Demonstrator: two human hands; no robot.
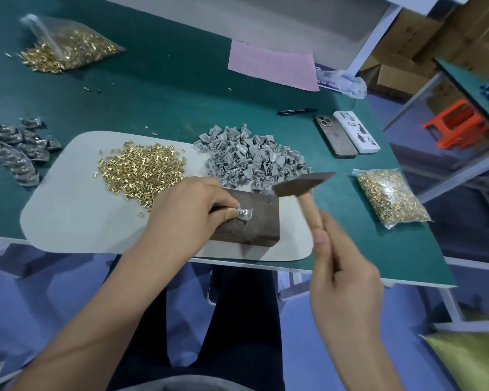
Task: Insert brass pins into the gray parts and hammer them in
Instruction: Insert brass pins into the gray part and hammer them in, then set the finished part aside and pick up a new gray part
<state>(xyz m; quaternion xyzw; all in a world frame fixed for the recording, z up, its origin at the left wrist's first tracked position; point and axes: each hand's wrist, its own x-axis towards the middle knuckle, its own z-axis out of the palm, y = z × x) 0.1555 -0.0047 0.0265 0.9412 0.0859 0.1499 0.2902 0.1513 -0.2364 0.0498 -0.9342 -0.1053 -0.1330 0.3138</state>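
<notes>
My left hand (187,210) pinches a small gray part (245,214) and holds it down on a dark metal block (254,221). A taped fingertip touches the part. My right hand (345,280) grips the wooden handle of a hammer (302,185); its dark head hangs blurred just above the block's far right corner. A loose heap of brass pins (141,167) lies on the pale mat (68,210), left of a heap of gray parts (251,156).
Bags of brass pins lie at the far left (68,43) and at the right (390,196). Dark bagged parts (14,148) sit at the left edge. Two phones (347,136), a pen (297,110) and a pink sheet (274,66) lie beyond. The table's front edge runs under my forearms.
</notes>
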